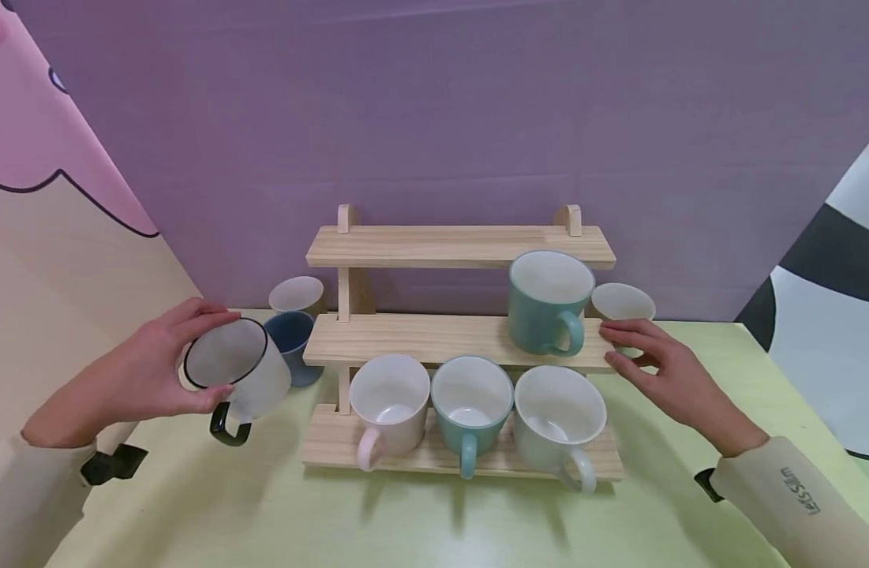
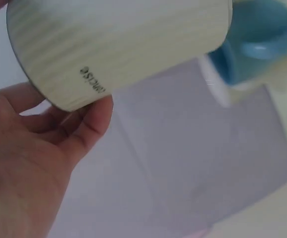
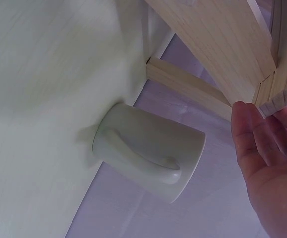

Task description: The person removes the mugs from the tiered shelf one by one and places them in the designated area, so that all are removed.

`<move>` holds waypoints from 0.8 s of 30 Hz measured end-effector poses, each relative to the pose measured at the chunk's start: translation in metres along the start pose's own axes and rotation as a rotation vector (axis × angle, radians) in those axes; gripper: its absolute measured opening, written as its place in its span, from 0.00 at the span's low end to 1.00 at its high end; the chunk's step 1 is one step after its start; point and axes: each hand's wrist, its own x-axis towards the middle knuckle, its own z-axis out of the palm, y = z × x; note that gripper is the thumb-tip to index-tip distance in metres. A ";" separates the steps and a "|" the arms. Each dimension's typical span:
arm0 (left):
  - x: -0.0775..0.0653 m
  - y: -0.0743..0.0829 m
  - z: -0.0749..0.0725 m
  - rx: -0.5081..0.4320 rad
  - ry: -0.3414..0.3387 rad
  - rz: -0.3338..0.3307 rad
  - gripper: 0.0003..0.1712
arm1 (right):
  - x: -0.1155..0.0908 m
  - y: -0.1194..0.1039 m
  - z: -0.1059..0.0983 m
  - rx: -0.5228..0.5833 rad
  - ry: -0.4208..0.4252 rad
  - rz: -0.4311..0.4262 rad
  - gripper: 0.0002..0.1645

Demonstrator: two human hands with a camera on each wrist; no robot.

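Note:
My left hand (image 1: 166, 364) grips a white mug (image 1: 267, 386) by its black rim, tilted and lifted above the table, its black handle pointing down. The left wrist view shows dark lettering on the side of this mug (image 2: 148, 44). At the right end of the three-tier wooden shelf rack (image 1: 406, 339), my right hand (image 1: 664, 371) holds the end of the middle board between thumb and fingers. A teal mug (image 1: 537, 315) stands on that board near the hand. Along the bottom board are a pink mug (image 1: 387, 394), a smaller teal mug (image 1: 470, 402) and a pale green mug (image 1: 558, 410).
Left of the rack, a blue cup (image 1: 295, 339) stands in front of another white-lined cup (image 1: 295, 293). A pale mug (image 3: 151, 144) stands on the table behind the rack's right end. A purple backdrop (image 1: 441, 118) rises behind the pale table (image 1: 377, 528).

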 end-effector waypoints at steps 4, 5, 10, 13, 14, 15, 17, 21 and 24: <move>-0.013 -0.013 0.019 -0.027 -0.054 0.006 0.42 | 0.000 -0.002 -0.001 0.004 -0.008 0.012 0.22; -0.015 -0.015 0.025 -0.029 -0.065 0.011 0.42 | 0.000 -0.002 -0.001 0.006 -0.008 0.012 0.22; -0.023 -0.026 0.053 -0.043 -0.086 0.064 0.40 | -0.001 -0.003 -0.001 0.008 -0.008 0.016 0.22; -0.025 -0.030 0.065 -0.057 -0.084 0.093 0.40 | -0.001 -0.002 -0.001 0.004 -0.004 0.016 0.23; -0.025 -0.031 0.068 -0.061 -0.085 0.097 0.40 | -0.001 -0.002 -0.001 0.004 -0.004 0.016 0.23; -0.025 -0.032 0.070 -0.061 -0.088 0.097 0.40 | -0.001 -0.002 -0.001 0.006 -0.004 0.017 0.23; -0.025 -0.033 0.074 -0.063 -0.102 0.088 0.40 | -0.001 -0.002 0.000 0.007 -0.007 0.020 0.23; -0.026 -0.034 0.079 -0.046 -0.134 0.062 0.41 | -0.001 -0.001 0.000 0.014 -0.011 0.028 0.24; -0.028 -0.034 0.083 -0.040 -0.155 0.040 0.41 | -0.001 -0.001 0.000 0.018 -0.013 0.030 0.24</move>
